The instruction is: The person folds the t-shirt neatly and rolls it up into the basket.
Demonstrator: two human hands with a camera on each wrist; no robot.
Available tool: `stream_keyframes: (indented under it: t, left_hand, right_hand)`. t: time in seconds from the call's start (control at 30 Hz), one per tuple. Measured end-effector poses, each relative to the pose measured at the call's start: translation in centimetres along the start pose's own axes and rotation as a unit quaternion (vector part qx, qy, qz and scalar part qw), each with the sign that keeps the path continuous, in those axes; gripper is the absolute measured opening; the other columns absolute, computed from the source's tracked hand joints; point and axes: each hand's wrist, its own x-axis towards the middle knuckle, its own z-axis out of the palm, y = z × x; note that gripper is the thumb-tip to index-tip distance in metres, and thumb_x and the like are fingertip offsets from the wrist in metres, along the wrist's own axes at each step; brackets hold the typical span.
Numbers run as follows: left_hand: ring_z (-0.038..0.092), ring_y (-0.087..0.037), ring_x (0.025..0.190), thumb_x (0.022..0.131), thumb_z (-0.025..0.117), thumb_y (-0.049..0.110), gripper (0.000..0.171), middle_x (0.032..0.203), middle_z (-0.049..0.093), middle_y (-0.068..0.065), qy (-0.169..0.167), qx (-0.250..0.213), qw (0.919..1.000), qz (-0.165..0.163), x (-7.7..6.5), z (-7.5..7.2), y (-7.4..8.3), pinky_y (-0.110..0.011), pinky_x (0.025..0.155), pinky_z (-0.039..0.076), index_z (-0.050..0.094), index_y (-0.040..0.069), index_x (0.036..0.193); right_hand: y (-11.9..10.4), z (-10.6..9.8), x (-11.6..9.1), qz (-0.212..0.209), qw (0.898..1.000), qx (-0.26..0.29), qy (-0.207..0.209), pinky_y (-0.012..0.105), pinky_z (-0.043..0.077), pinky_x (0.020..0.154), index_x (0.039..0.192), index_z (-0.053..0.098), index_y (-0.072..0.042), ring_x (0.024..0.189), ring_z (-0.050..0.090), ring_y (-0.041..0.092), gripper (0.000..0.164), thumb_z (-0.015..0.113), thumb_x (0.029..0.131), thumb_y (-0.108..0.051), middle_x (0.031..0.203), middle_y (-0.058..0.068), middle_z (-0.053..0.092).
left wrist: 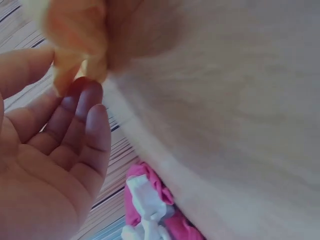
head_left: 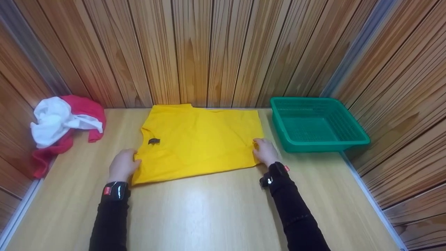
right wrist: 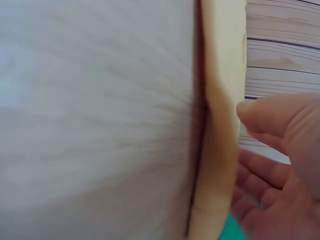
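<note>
A yellow T-shirt (head_left: 205, 139) lies folded on the table, its neckline with a dark label (head_left: 153, 141) toward the left. At its lower left edge my left hand (head_left: 122, 165) pinches the cloth; in the left wrist view the yellow fabric (left wrist: 80, 65) hangs between thumb and fingers. My right hand (head_left: 266, 152) pinches the shirt's right edge near its lower corner. In the right wrist view the thumb (right wrist: 270, 112) meets the shirt's edge (right wrist: 220, 130), with the other fingertips partly hidden behind the cloth.
A green plastic basket (head_left: 327, 143) stands at the back right, close to the shirt. Bunched at the back left are a white cloth (head_left: 52, 120) and a red cloth (head_left: 85, 106). Wood-panelled walls (head_left: 195, 52) enclose the table (head_left: 202, 212) at the back and sides.
</note>
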Motion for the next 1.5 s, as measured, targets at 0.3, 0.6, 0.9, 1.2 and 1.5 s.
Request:
stream_keyframes:
  t: [0.3,0.6,0.9,1.2,1.5]
  left_hand:
    - [0.056,-0.044,0.104,0.097,0.055,0.008,0.031,0.115,0.061,-0.031,0.022,-0.051,0.9984,0.006,-0.4,0.3,-0.5,-0.058,0.094,0.042,0.059,-0.012,0.12]
    - [0.051,-0.035,0.102,0.103,0.05,0.011,0.024,0.113,0.058,-0.022,-0.002,-0.171,0.9849,0.024,-2.0,-1.2,-1.3,-0.048,0.094,0.043,0.055,-0.006,0.119]
    - [0.054,-0.031,0.104,0.102,0.056,0.018,0.025,0.113,0.059,-0.016,-0.071,-0.237,0.9672,0.06,-3.7,-2.3,-1.5,-0.037,0.093,0.049,0.056,-0.002,0.116]
    - [0.052,-0.027,0.094,0.097,0.063,0.017,0.023,0.1,0.06,-0.012,-0.144,-0.251,0.9509,0.111,-5.1,-3.3,-1.3,-0.033,0.083,0.045,0.062,-0.002,0.111]
    - [0.055,-0.025,0.086,0.095,0.066,0.017,0.019,0.091,0.062,-0.01,-0.187,-0.225,0.9424,0.162,-6.1,-3.6,-0.3,-0.03,0.076,0.047,0.062,0.001,0.104]
  right_hand:
    - [0.2,0.1,0.0,0.01,0.999,0.002,0.042,0.048,0.044,0.098,0.122,0.065,0.001,0.109,0.057,0.037,0.029,0.06,0.097,-0.013,0.115,0.021,0.064]
    - [1.3,-2.0,-2.2,-0.08,0.995,0.01,0.064,0.048,0.044,0.091,0.1,0.067,0.001,0.096,0.056,0.037,0.012,0.062,0.095,-0.009,0.1,0.018,0.064]
    - [2.5,-3.7,-4.2,-0.126,0.991,0.05,-0.004,0.046,0.047,0.086,0.098,0.069,-0.001,0.089,0.053,0.03,0.01,0.066,0.094,-0.01,0.093,0.01,0.063]
    - [4.3,-5.1,-6.3,-0.234,0.968,0.066,-0.055,0.043,0.044,0.079,0.09,0.071,-0.003,0.084,0.054,0.031,0.005,0.071,0.09,-0.008,0.085,0.004,0.065]
    - [4.9,-6.3,-7.8,-0.238,0.956,0.088,-0.148,0.034,0.047,0.074,0.086,0.071,-0.005,0.077,0.054,0.017,0.005,0.07,0.084,-0.009,0.083,-0.002,0.065]
